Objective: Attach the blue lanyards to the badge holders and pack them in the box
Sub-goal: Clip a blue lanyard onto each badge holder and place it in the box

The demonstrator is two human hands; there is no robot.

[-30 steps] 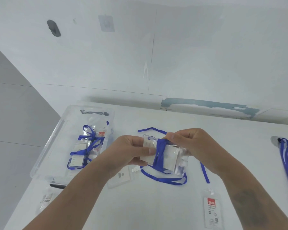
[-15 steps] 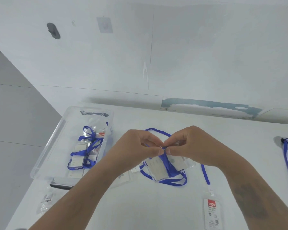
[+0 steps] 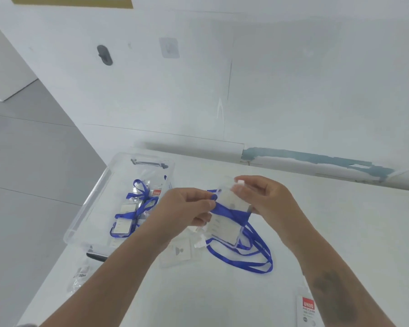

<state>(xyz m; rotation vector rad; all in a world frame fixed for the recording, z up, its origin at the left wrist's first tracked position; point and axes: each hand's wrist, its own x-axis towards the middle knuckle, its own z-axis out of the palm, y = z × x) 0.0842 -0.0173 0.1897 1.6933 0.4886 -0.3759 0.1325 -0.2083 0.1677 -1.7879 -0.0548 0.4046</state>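
Lifting the wrapped badge holder clear of the table, the two hands have drawn apart since half a second ago, when their fingertips met in a pinch over the blue lanyard at the top of the holder; now the left hand pinches the strap at the holder's 9 o'clock edge and the right hand pinches the holder's top at about 1 o'clock, both clamped, neither slack. The strap runs as a band across the holder's middle and the rest hangs in loops down to the table at 5 o'clock. My reading is that the wrapping is being pulled snug, so this holder is close to ready for packing but has not yet gone in. The clear box lies at 9 o'clock from the hands, just beside the left wrist, with its handle at the far end. Counting: one holder in hand with one lanyard on it; inside the box at least two packed holders bound in blue strap, the exact number hard to tell through the tangle; one bare holder on the table under the left forearm at 6 o'clock; one holder with a red label at 5 o'clock near the bottom edge; one crumpled clear wrapper at 7 o'clock.
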